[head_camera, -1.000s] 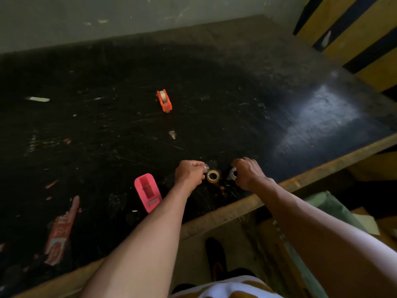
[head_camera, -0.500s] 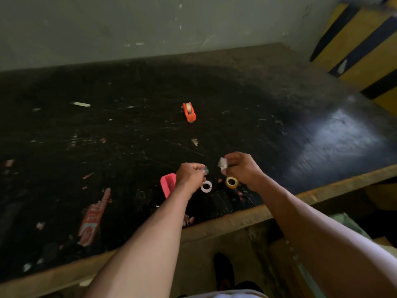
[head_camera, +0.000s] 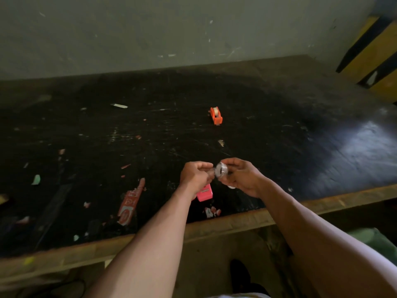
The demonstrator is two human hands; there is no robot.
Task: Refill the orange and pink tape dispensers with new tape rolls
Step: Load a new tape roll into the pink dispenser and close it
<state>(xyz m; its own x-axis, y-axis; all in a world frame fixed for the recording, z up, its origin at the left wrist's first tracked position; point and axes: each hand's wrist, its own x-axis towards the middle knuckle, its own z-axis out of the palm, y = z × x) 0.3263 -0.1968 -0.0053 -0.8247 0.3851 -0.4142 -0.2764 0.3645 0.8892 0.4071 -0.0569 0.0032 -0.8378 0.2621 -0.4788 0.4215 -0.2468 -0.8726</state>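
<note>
Both hands are up off the table and meeting in the middle. Your right hand has the tape roll, thumb on top and fingers curled under, so the roll sits right at those fingertips with its open core turned toward you. Your left hand is bunched tight, thumb and forefinger pinched together against the roll's left side. It looks like they've got the loose end, though the blur there makes it hard to be sure.

Just below your left fingers, tucked partly behind that wrist, the pink dispenser lies on the dark tabletop. The orange dispenser is well beyond your fingertips, out toward the wall, standing alone with a pale roll showing in its top. Off to the left of your left knuckles, a red label is stuck flat to the table.
</note>
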